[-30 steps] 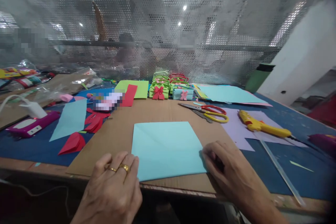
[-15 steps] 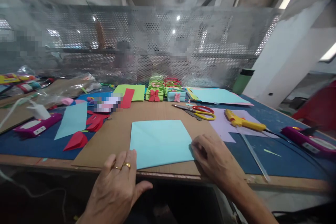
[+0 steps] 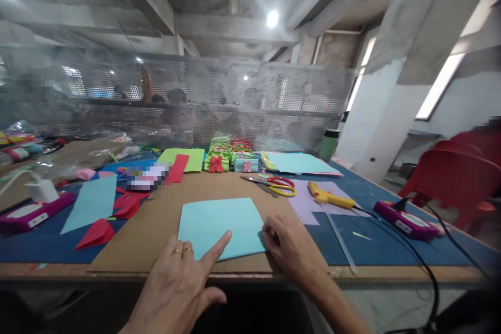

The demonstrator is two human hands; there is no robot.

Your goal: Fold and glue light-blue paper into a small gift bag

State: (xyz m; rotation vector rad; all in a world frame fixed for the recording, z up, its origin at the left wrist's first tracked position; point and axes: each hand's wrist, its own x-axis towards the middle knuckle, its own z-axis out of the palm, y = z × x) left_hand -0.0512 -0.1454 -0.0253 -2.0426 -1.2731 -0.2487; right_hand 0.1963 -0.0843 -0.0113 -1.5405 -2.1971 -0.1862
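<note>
A light blue folded sheet (image 3: 223, 224), felt or craft foam by its look, lies on brown cardboard (image 3: 156, 235) at the table's front edge. My left hand (image 3: 180, 276) is open over the sheet's near left corner, index finger stretched across it and thumb spread apart. Two gold-coloured rings show on its fingers. At the sheet's right edge, my right hand (image 3: 289, 245) is closed, with the fingertips curled against that edge. Just beyond the sheet lie scissors with red handles (image 3: 282, 182) and scissors with yellow handles (image 3: 284, 191).
To the right are a yellow glue gun (image 3: 331, 197), a clear glue stick (image 3: 340, 240) and a purple power strip (image 3: 405, 219). Small green craft bags (image 3: 217, 159) stand at the back. Red cut pieces (image 3: 96, 235) lie left. A green bottle (image 3: 329, 145) stands back right.
The left index finger has stretched out to the right over the sheet. My right hand stays at the right edge. The camera view has tilted up and turned right.
</note>
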